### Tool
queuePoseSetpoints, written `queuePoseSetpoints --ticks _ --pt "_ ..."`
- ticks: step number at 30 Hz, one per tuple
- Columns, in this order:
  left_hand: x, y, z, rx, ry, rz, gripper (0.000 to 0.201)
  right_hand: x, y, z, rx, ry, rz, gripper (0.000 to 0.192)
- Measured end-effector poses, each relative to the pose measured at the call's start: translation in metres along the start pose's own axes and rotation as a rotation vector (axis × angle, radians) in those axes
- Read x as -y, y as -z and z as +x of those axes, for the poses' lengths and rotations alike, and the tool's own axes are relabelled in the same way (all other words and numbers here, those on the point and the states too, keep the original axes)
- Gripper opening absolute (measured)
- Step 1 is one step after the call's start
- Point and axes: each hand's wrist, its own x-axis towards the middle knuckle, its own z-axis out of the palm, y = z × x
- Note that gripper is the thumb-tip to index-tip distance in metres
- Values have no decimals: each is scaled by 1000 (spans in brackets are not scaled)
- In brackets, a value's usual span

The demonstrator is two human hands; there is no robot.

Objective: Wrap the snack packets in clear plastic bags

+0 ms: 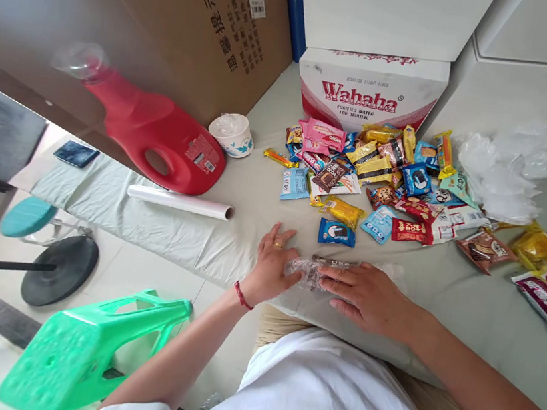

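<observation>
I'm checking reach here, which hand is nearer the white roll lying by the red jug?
Left. The left hand lies just right of the white roll; the right hand is farther right, beyond the clear packet.

Bright, even daylight fills the scene, with only soft shadows under the hands. The floor at lower left is washed out by glare. Wide-angle distortion bends the edges, tilting the cardboard box (pixel 197 20) and stretching the green stool (pixel 83 348).
</observation>
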Motion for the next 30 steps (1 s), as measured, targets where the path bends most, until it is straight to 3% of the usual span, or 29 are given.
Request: queuePoseSetpoints --ticks 2,5,7,10,13,16,19,20,22,25,27,30 --pt "-6 10 -4 67 54 -90 7 -1 -1 -3 -31 -30 21 35" --pt "-23 17 -13 78 240 -320 16 -2 -8 -5 -88 -56 85 37" --pt "-41 10 -16 41 319 -440 17 -2 -12 -5 -107 -65 129 39" --pt "-67 -9 -12 -12 231 -470 14 2 -14 -4 -117 -91 168 38" --pt "-80 -24 -4 -80 135 -360 30 2 -9 -7 -156 -80 268 34" --pt "-81 -29 2 -73 158 -223 32 -9 -2 -16 -291 -179 389 28" --pt "-79 -32 4 -46 232 -130 15 -26 -2 -24 -396 -468 228 28" --pt "-78 -34 4 -60 263 -109 9 -30 -4 -25 -369 -546 149 35" --pt "-75 -37 5 -138 303 -46 28 -36 -9 -25 -251 -635 52 48" --pt "-69 -40 7 -220 293 58 54 -35 -12 -26 -171 -676 38 21" --pt "-67 -40 8 -167 276 79 49 -31 -10 -29 -204 -664 59 6" --pt "-72 -38 7 -73 272 22 41 -19 -4 -36 -206 -689 159 9"
